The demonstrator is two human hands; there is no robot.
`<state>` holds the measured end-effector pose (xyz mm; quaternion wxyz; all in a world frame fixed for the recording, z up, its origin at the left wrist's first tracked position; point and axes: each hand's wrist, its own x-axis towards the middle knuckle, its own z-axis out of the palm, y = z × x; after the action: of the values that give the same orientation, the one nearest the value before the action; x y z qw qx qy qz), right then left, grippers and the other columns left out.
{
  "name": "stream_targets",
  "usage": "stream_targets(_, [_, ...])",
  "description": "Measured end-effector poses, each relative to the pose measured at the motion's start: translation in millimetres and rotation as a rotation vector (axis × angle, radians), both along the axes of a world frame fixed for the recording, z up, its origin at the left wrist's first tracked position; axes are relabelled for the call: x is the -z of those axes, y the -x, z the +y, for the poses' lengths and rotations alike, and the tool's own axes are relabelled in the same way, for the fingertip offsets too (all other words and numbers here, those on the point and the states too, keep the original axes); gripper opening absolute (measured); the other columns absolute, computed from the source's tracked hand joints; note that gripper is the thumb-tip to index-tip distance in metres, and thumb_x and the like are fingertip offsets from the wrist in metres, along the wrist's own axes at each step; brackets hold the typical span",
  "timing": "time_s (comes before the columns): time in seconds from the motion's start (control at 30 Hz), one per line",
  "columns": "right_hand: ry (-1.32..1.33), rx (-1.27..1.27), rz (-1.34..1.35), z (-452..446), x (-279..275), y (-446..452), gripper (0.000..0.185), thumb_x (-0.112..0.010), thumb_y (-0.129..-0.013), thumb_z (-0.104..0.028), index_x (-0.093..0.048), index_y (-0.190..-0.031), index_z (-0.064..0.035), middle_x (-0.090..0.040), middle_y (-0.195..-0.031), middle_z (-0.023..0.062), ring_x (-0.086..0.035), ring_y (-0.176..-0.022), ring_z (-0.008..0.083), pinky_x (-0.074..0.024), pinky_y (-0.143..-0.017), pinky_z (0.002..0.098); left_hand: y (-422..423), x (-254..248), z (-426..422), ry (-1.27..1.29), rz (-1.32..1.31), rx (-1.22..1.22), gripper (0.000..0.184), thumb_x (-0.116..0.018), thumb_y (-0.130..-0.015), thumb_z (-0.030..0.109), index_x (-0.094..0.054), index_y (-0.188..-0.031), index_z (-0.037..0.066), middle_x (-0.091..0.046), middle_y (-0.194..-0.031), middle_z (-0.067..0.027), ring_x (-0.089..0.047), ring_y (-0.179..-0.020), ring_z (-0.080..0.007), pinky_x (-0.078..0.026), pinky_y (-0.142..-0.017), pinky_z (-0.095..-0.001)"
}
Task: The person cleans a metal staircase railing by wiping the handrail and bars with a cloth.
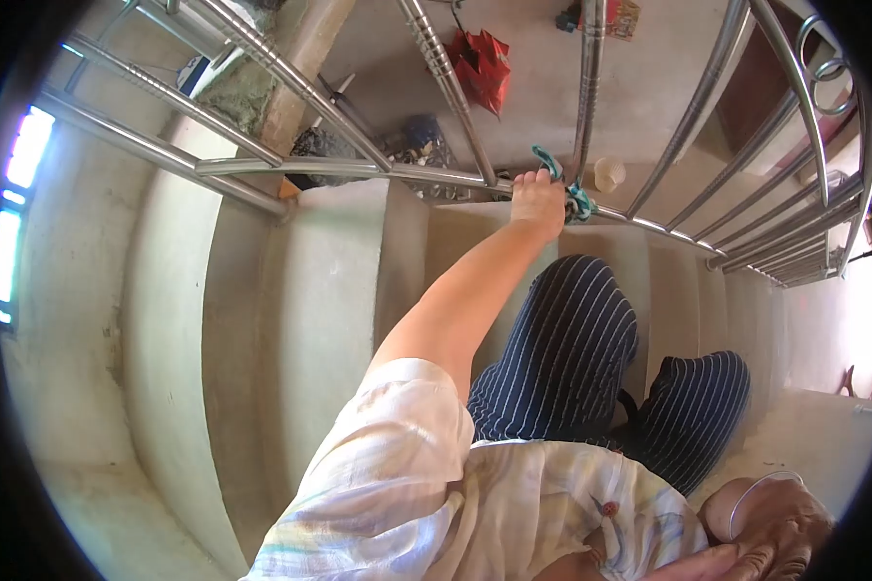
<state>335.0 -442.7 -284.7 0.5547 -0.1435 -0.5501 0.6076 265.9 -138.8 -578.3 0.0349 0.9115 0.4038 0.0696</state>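
My left hand (pixel 538 201) reaches forward with its fingers wrapped over the lower metal rail (pixel 436 175) of a stair railing. It is closed on a teal cloth (pixel 579 202), which pokes out above the fingers and beside the hand, against the rail at the foot of an upright bar (pixel 589 87). At the bottom right edge, close to my body, is my right hand (pixel 780 533), with a thin band at the wrist. Its fingers are bent and partly cut off by the frame, so whether it holds anything is hidden.
Pale concrete stairs (pixel 325 261) surround my knees in striped dark trousers (pixel 576 339). Beyond the railing, on the floor below, lie a red shiny bag (pixel 482 70), a pale round container (pixel 609 174) and dark clutter (pixel 421 140). A wall (pixel 68 368) rises at left.
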Motion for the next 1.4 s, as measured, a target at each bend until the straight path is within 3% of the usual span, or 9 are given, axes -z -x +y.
stream_targets(0.33, [-0.315,0.002,-0.241,15,19,-1,0.042,-0.054,-0.08,-0.015,-0.044,-0.118,0.0013,-0.045,-0.122,0.0168,-0.043,-0.113,0.0334,-0.0371,-0.09,0.0457,-21,-90,-10,0.687,-0.888,-0.563,0.015,-0.045,-0.078,0.006,-0.057,-0.087,0.002,-0.055,-0.065,-0.0078,-0.054,-0.063,-0.0222,-0.042,-0.054,-0.0348])
stream_targets(0.43, [-0.325,0.048,-0.287,21,33,-2,0.043,-0.054,-0.08,-0.015,-0.044,-0.118,0.0016,-0.044,-0.123,0.0177,-0.043,-0.114,0.0321,-0.0361,-0.091,0.0425,-21,-165,-19,0.776,-1.514,-0.193,0.008,-0.05,-0.072,0.004,-0.049,-0.075,0.01,-0.033,-0.059,0.0031,-0.03,-0.051,-0.0085,-0.024,-0.045,-0.0269])
stream_targets(0.53, [-0.291,0.045,-0.34,30,50,-5,0.044,-0.054,-0.079,-0.015,-0.044,-0.118,0.002,-0.042,-0.124,0.0186,-0.042,-0.115,0.0309,-0.0352,-0.093,0.0392,-39,-227,-22,0.67,-1.678,0.262,0.012,-0.057,-0.071,0.006,-0.053,-0.082,0.007,-0.053,-0.071,-0.0018,-0.049,-0.062,-0.0112,-0.041,-0.057,-0.0288])
stream_targets(0.67, [-0.052,-0.002,-0.472,31,93,-23,0.045,-0.054,-0.078,-0.016,-0.044,-0.119,0.0024,-0.04,-0.126,0.0198,-0.042,-0.116,0.0292,-0.0339,-0.095,0.0349,-50,-233,4,0.347,-1.361,0.205,0.058,-0.058,-0.073,0.046,-0.046,-0.119,0.012,-0.05,-0.116,-0.0105,-0.044,-0.112,-0.0227,-0.032,-0.094,-0.0347])
stream_targets(0.73, [0.109,-0.069,-0.527,29,123,-38,0.053,-0.049,-0.072,0.001,-0.04,-0.124,-0.0027,-0.045,-0.123,0.0129,-0.042,-0.115,0.025,-0.0337,-0.095,0.035,-55,-209,3,0.197,-1.33,0.013,0.023,-0.061,-0.067,0.003,-0.054,-0.089,0.004,-0.059,-0.08,-0.0053,-0.055,-0.072,-0.0143,-0.045,-0.066,-0.0294])
stream_targets(0.97, [0.942,0.249,0.085,-13,286,-67,0.045,-0.052,-0.071,0.002,-0.045,-0.115,0.0031,-0.057,-0.101,0.011,-0.055,-0.093,0.0186,-0.0444,-0.08,0.0306,-39,4,20,0.663,-0.836,-0.266,0.03,-0.056,-0.066,-0.005,-0.054,-0.095,0.002,-0.058,-0.081,-0.0051,-0.054,-0.074,-0.0151,-0.044,-0.067,-0.0316])
stream_targets(1.07, [0.857,0.516,-0.415,-1,304,-68,0.039,-0.05,-0.071,0.001,-0.048,-0.11,0.0052,-0.057,-0.098,0.0117,-0.056,-0.089,0.0198,-0.0452,-0.078,0.0304,-44,8,12,0.833,-0.988,-0.387,0.029,-0.054,-0.066,-0.006,-0.055,-0.094,0.002,-0.057,-0.08,-0.0042,-0.054,-0.071,-0.0151,-0.044,-0.063,-0.0321])
stream_targets(1.3, [0.953,0.479,-0.336,1,301,-66,0.037,-0.046,-0.072,0.001,-0.047,-0.109,0.0063,-0.055,-0.098,0.0136,-0.058,-0.08,0.0199,-0.0476,-0.07,0.028,-34,-173,0,0.687,-1.17,-0.294,0.044,-0.054,-0.063,-0.006,-0.053,-0.105,0.005,-0.057,-0.094,-0.0092,-0.054,-0.081,-0.0216,-0.047,-0.064,-0.0388])
stream_targets(1.4, [0.983,0.447,-0.333,4,307,-64,0.036,-0.045,-0.072,0.002,-0.048,-0.107,0.007,-0.056,-0.094,0.0133,-0.058,-0.078,0.0192,-0.0479,-0.069,0.0283,-31,-260,-4,0.645,-1.52,0.011,0.037,-0.055,-0.06,-0.006,-0.056,-0.097,-0.001,-0.058,-0.079,-0.0096,-0.054,-0.069,-0.0159,-0.043,-0.058,-0.026])
